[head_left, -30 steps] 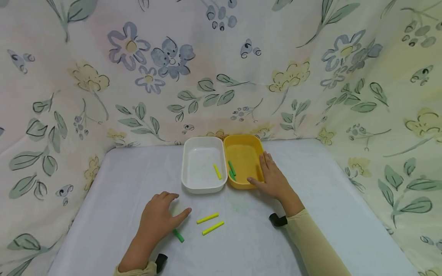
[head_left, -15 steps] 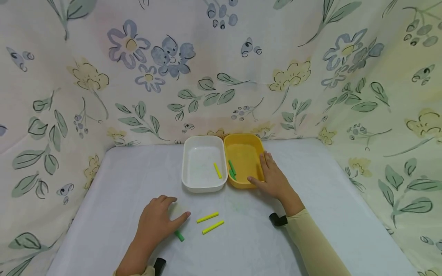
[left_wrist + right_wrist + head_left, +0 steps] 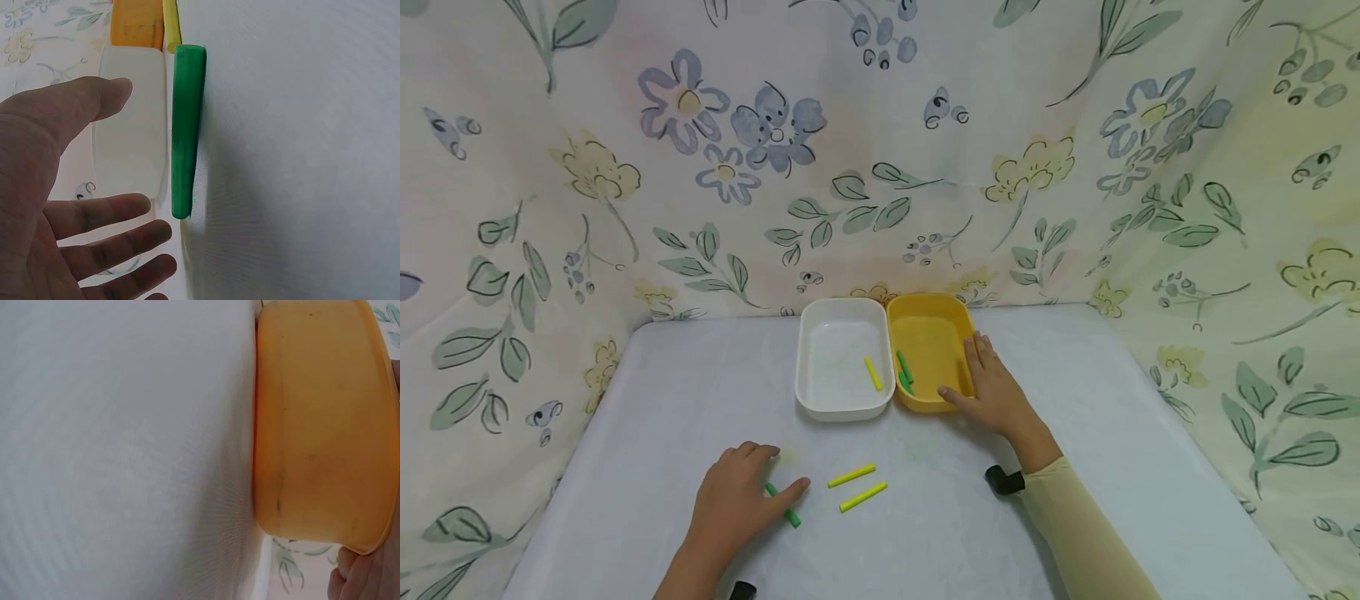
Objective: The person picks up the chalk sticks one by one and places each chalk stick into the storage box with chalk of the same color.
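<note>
Hands: 2, left hand (image 3: 737, 492), right hand (image 3: 1000, 396). Trays: 2, yellow tray (image 3: 934, 342) touching right hand, white tray (image 3: 835, 354) beyond left hand. Green sticks (image 3: 792, 517): 3, one near left thumb, two in yellow tray. Yellow sticks (image 3: 852, 476): 3, two right of left thumb, one in white tray.

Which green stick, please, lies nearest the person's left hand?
The green stick on the white cloth; the other green sticks lie in the yellow tray.
</note>
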Demonstrator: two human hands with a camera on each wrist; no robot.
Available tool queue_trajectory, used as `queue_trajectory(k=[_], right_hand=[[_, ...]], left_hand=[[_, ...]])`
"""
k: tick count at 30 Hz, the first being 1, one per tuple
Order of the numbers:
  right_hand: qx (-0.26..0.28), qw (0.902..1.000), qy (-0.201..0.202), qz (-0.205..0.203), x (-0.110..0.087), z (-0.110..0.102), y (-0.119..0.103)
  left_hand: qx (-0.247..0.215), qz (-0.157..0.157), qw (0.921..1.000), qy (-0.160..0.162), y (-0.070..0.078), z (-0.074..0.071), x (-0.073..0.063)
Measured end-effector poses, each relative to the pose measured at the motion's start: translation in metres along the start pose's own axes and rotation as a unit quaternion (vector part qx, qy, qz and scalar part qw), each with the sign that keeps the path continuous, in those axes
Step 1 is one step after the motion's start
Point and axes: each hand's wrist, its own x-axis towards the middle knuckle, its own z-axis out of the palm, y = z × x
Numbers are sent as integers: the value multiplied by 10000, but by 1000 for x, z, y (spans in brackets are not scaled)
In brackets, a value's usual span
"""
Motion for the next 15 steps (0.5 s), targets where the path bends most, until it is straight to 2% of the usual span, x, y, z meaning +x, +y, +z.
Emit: queue_trajectory(k=[15], right_hand=[[-27,10000,57,-34,-1,0,-1]], left_hand=[[-132,-85,9999,64,-3,1,-12]])
